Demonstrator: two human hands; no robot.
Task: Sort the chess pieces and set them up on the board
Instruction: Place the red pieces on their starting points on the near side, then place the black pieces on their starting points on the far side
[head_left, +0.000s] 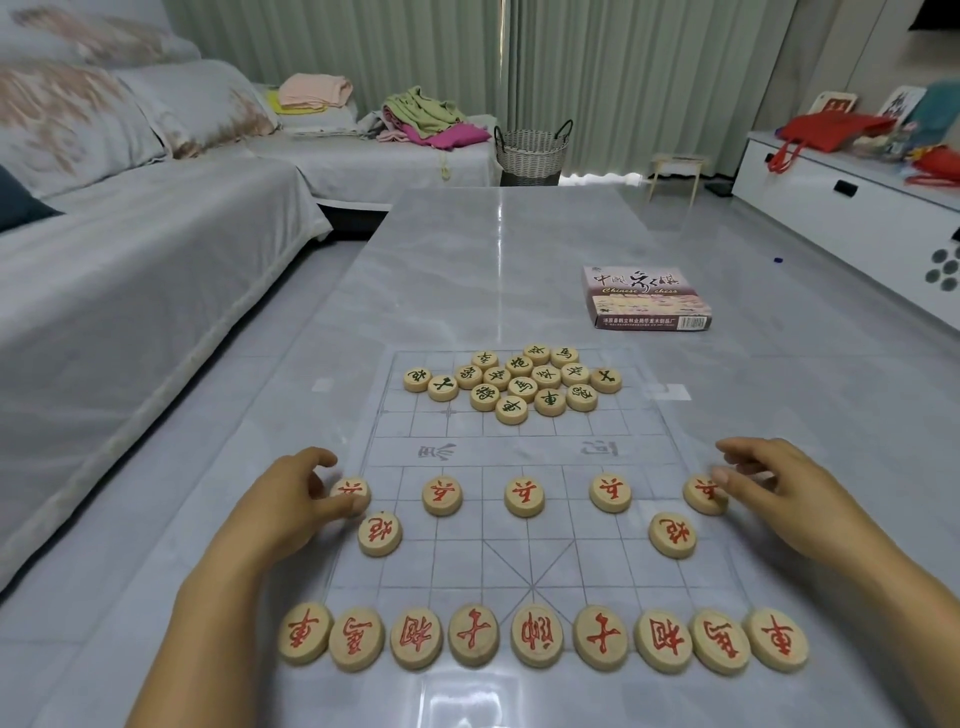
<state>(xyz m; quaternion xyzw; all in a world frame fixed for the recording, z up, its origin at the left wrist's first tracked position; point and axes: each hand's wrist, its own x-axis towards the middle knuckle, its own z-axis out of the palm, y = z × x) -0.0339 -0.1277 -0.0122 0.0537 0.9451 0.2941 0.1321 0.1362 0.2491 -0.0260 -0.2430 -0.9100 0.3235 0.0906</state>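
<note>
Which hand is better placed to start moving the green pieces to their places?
Probably the right hand. The green pile lies slightly right of the board's middle. The left hand is equally far and touches a red piece.

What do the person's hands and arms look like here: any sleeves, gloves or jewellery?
Both are bare. The left hand and right hand show no gloves, rings or watch, and the forearms carry no sleeves as far as the frame shows them. Nails are short and unpainted.
</note>
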